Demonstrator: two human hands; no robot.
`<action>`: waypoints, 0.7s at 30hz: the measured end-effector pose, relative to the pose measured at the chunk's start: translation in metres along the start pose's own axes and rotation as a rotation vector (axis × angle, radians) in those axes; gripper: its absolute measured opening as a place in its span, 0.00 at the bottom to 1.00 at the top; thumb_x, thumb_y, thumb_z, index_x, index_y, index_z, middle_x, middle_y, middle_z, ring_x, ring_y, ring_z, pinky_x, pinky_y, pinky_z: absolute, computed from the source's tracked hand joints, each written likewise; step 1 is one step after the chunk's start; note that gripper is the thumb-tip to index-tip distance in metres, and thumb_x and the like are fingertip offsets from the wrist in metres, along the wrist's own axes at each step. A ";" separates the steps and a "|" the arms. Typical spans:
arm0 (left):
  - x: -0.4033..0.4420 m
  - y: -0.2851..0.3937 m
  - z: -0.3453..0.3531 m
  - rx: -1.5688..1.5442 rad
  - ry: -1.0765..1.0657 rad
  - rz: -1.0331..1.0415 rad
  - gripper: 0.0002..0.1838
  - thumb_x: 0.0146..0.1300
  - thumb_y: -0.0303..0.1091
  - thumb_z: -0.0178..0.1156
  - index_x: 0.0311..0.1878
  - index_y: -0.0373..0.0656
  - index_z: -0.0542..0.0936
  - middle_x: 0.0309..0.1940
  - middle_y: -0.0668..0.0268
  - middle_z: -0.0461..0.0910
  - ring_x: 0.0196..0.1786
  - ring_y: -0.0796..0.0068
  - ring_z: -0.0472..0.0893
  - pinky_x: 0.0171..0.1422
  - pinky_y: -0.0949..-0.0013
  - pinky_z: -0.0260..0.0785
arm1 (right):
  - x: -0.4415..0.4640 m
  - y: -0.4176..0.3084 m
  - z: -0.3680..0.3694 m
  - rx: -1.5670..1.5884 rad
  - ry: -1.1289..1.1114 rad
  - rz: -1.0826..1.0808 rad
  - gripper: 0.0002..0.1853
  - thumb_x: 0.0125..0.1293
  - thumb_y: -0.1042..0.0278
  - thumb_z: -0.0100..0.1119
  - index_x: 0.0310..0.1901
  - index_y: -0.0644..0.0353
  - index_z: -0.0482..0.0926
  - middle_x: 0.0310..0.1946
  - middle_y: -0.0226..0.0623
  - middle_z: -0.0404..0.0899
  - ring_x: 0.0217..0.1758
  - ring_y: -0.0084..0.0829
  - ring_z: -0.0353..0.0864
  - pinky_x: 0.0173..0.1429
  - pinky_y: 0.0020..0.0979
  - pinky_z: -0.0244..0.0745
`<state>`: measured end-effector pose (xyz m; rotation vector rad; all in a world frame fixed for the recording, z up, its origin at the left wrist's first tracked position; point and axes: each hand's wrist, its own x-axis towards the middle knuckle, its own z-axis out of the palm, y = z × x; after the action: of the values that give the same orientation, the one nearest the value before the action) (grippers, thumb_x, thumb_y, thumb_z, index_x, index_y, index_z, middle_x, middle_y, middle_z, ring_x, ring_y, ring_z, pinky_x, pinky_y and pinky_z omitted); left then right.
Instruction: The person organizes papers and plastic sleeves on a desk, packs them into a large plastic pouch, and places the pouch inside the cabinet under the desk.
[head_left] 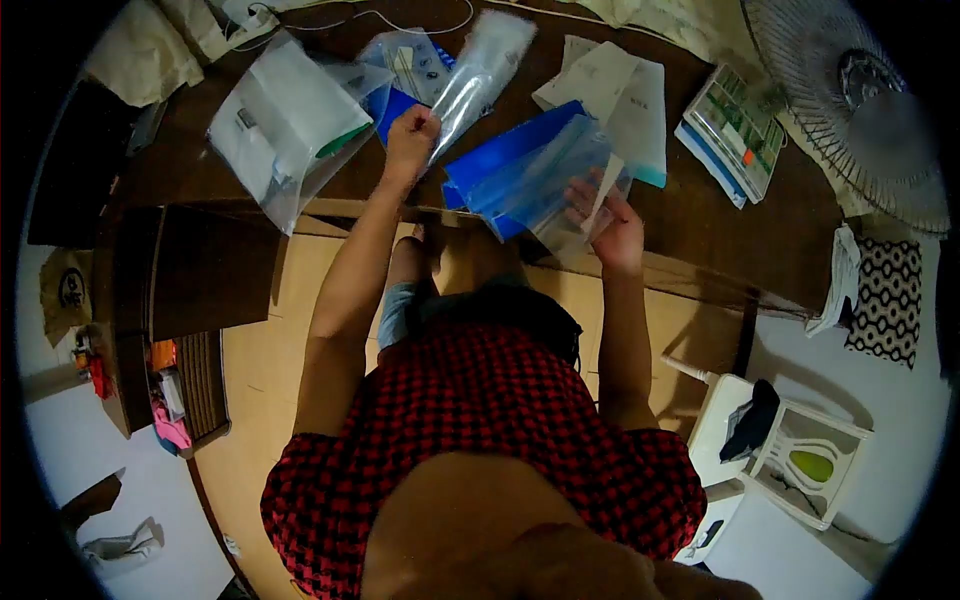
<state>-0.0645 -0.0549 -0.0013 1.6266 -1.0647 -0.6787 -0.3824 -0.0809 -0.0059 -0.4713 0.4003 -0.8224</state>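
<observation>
Near the desk's middle, my left hand [411, 142] is closed on the lower end of a long clear plastic sleeve [482, 75]. To the right, my right hand [612, 225] holds a clear plastic bag [580, 178] at its edge, the palm partly seen through the film. Blue folded sheets [510, 150] lie under and beside this bag, close to the desk's front edge. Left of my left hand lies a large clear bag [270, 125] with white and green contents. Another printed clear bag [405, 62] rests behind my left hand, with blue material showing beside it.
White papers or bags [635, 110] lie behind my right hand. Farther right on the dark desk [800, 235] is a compartment box [735, 130], with a fan [865, 90] behind it. A white chair [720, 420] and a white-framed box [808, 462] stand at the lower right.
</observation>
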 end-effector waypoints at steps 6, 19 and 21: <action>-0.014 0.032 -0.008 -1.011 -0.180 -0.221 0.11 0.61 0.29 0.49 0.47 0.39 0.71 0.39 0.63 0.76 0.36 0.73 0.77 0.43 0.69 0.72 | 0.008 -0.012 0.012 -0.152 -0.065 -0.095 0.25 0.56 0.65 0.46 0.56 0.63 0.62 0.51 0.48 0.67 0.51 0.45 0.69 0.51 0.37 0.66; -0.032 0.041 0.002 -1.236 -0.343 -0.168 0.26 0.49 0.22 0.49 0.56 0.35 0.64 0.46 0.54 0.73 0.45 0.63 0.76 0.52 0.63 0.69 | 0.034 -0.016 0.098 -0.550 -0.014 -0.221 0.24 0.50 0.78 0.43 0.52 0.63 0.66 0.40 0.45 0.74 0.37 0.35 0.76 0.39 0.32 0.72; -0.037 0.045 0.000 -1.075 -0.341 -0.053 0.24 0.46 0.18 0.49 0.51 0.34 0.69 0.43 0.56 0.75 0.44 0.65 0.77 0.52 0.63 0.69 | 0.037 -0.012 0.100 -0.605 0.073 -0.203 0.25 0.49 0.79 0.43 0.53 0.61 0.66 0.39 0.43 0.75 0.36 0.34 0.76 0.39 0.32 0.71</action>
<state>-0.0944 -0.0252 0.0385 0.6121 -0.6606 -1.3057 -0.3152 -0.0922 0.0773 -1.0592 0.6812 -0.9117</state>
